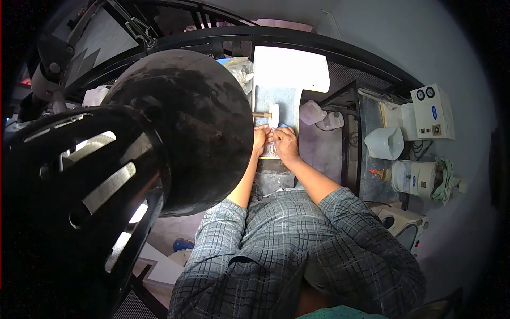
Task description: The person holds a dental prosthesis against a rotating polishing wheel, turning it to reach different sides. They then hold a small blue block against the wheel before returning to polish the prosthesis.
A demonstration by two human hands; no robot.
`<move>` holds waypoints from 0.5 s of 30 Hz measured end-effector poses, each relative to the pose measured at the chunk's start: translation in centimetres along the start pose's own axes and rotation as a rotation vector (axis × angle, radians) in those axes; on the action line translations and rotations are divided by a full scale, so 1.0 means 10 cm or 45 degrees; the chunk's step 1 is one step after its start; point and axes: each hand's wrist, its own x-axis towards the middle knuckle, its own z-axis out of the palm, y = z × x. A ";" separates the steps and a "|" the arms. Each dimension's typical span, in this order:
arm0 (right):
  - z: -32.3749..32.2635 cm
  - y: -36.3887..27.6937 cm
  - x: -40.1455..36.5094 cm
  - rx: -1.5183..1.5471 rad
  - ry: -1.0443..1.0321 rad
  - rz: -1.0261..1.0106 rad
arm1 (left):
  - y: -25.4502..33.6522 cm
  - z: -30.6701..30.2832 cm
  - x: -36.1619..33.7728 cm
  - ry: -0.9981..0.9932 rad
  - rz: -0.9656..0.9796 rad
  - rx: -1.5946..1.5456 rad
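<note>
Two bare hands, the left hand (260, 140) and the right hand (286, 143), meet just on the near side of a white round wheel (274, 115). The wheel sits on the end of a brownish rod (261, 115). That rod lies sideways and points to the right. The wheel looks thin from here, and its long way runs away from the person. Both hands have bent fingers, with the tips close together. I cannot tell how tight they are, what small thing they may hold, or if they touch the wheel.

Right of the wheel is some bare room in the grey tray (289, 109), up to its side. The hands sit between the wheel and the tray's near edge. A bright white cover (289, 68) hangs over the far end. A big black lamp (196, 127) hides the rod's left end and part of the left arm.
</note>
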 end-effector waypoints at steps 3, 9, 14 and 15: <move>-0.01 0.04 -0.01 -0.029 -0.039 -0.031 | 0.01 0.01 0.00 -0.044 -0.035 -0.027; -0.02 0.01 0.01 -0.050 -0.065 -0.110 | -0.03 -0.02 0.04 -0.047 -0.031 -0.061; -0.04 -0.03 0.04 -0.158 -0.128 -0.081 | -0.08 -0.07 0.11 -0.065 -0.028 -0.056; -0.04 -0.02 0.03 -0.158 -0.128 -0.082 | -0.07 -0.06 0.10 -0.066 -0.028 -0.057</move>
